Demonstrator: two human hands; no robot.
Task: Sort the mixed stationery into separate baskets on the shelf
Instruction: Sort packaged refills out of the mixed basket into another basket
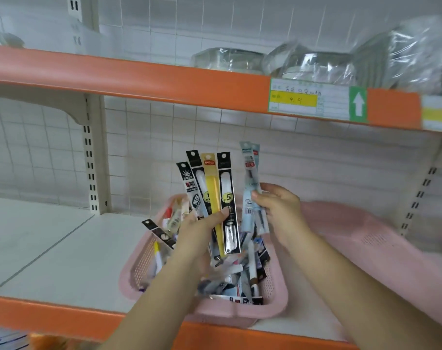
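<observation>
Left hand [202, 231] grips a fan of black and yellow refill packs [226, 195] above the mixed basket [131, 276]; right hand [278, 210] pinches pale blue packs [250, 188] at one o'clock. Ideally these go separately into the second basket [366, 231] at three o'clock.

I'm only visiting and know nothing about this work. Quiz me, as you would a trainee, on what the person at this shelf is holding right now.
1. True or false: the left hand has a yellow packet among those in its grip.
2. The packets that the right hand pinches are: A red, B pale blue, C green?
3. Fill in: the mixed stationery lies in a ____ basket.
Key: 1 true; 2 B; 3 pink.
</observation>
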